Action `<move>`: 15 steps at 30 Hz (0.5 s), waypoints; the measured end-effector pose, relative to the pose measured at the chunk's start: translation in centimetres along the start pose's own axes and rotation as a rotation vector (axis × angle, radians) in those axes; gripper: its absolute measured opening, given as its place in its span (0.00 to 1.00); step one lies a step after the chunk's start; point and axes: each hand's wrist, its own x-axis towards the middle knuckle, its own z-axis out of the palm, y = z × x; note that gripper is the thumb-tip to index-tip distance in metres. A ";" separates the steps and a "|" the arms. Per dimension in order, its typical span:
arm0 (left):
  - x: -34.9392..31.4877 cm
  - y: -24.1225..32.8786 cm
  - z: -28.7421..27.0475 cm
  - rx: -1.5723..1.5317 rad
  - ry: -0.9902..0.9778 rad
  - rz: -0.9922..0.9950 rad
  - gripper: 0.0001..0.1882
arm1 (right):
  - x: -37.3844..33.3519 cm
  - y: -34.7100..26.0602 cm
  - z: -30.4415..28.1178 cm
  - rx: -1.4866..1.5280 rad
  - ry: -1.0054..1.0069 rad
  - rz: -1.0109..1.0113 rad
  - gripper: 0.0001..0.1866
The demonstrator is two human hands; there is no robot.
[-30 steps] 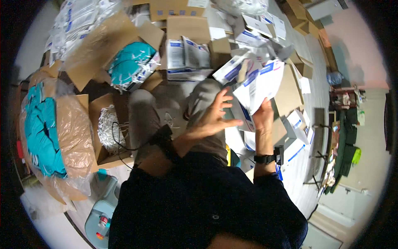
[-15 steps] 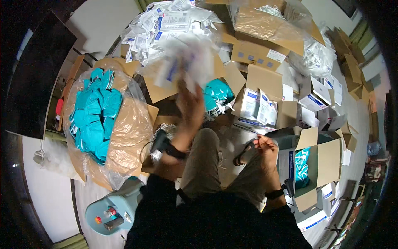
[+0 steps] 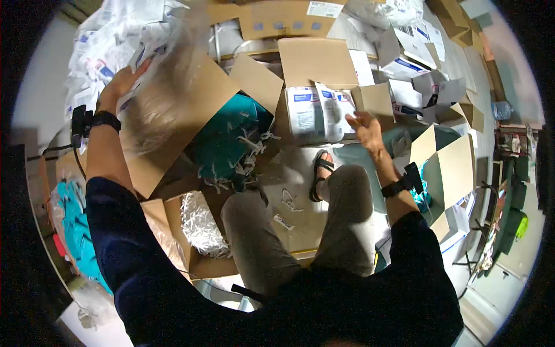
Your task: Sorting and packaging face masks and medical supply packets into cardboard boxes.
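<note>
My left hand (image 3: 121, 82) is at the heap of white printed packets (image 3: 101, 49) at the far left, fingers apart and touching them. Just beside the right edge of a small cardboard box (image 3: 312, 61) is my right hand (image 3: 367, 132), its fingers loosely bent and apart, with nothing visible in them. White packets (image 3: 304, 110) stand in that box, and one packet (image 3: 335, 113) leans out at an angle. Between my arms, a larger open carton (image 3: 179, 127) holds teal folded pieces (image 3: 228, 139) with white straps.
A box of white straps (image 3: 202, 222) sits by my left knee, with more teal pieces (image 3: 81, 228) at far left. On the right are an open box (image 3: 457, 168) with teal contents and several white boxes (image 3: 404, 52). Loose strap bits (image 3: 283, 220) lie between my feet.
My left hand has gone from the middle, where blurred packets were around it, to the heap at far left. The right hand has moved up to the packet box. The view has shifted.
</note>
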 end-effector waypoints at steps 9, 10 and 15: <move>6.1 -6.3 7.3 -1.125 -0.003 -0.183 0.34 | 8.8 0.3 5.1 -0.356 0.119 0.212 0.43; 7.3 -5.1 7.5 -1.184 -0.025 -0.152 0.35 | 10.1 4.0 2.4 -0.279 0.096 0.138 0.42; 9.7 -9.7 10.7 -1.298 -0.119 -0.240 0.29 | 9.5 0.5 3.7 -0.202 -0.100 0.351 0.44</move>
